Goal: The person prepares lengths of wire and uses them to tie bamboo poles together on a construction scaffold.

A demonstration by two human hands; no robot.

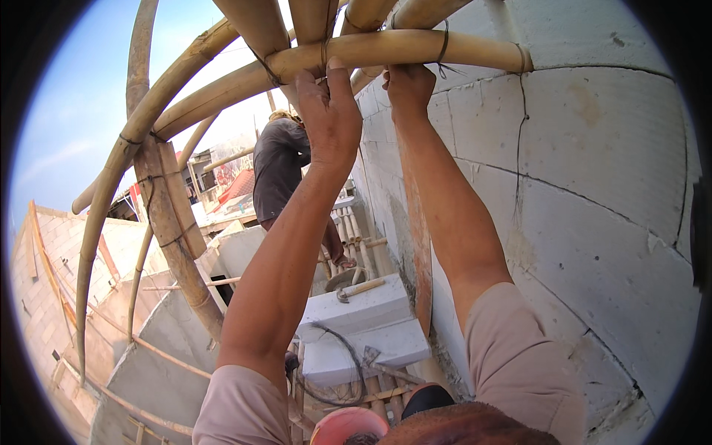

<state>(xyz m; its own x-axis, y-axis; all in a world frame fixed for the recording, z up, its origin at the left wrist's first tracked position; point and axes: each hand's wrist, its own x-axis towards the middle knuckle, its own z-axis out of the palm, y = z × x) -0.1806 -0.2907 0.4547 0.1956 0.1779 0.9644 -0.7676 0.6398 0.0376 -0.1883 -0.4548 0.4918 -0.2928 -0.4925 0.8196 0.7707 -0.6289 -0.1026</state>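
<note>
A bamboo pole (400, 47) crosses overhead, tied with dark wire to several bamboo poles (311, 21) above it. Both my arms are raised to it. My left hand (331, 119) is closed at the pole's underside, thumb up against it, beside a wire tie (324, 53); what lies between its fingers is hidden. Just to the right, my right hand (410, 87) is curled into a fist below the pole, fingers turned away, so its contents do not show. Another wire tie (443, 46) with loose ends sits right of that hand.
A pale block wall (586, 170) rises at right, with a wire (521, 141) hanging before it. Below are white blocks (348, 308), a hammer (361, 289), a wire coil (354, 363) and a pink bucket (348, 426). Ahead, another person (278, 167) stands near bamboo posts (174, 215).
</note>
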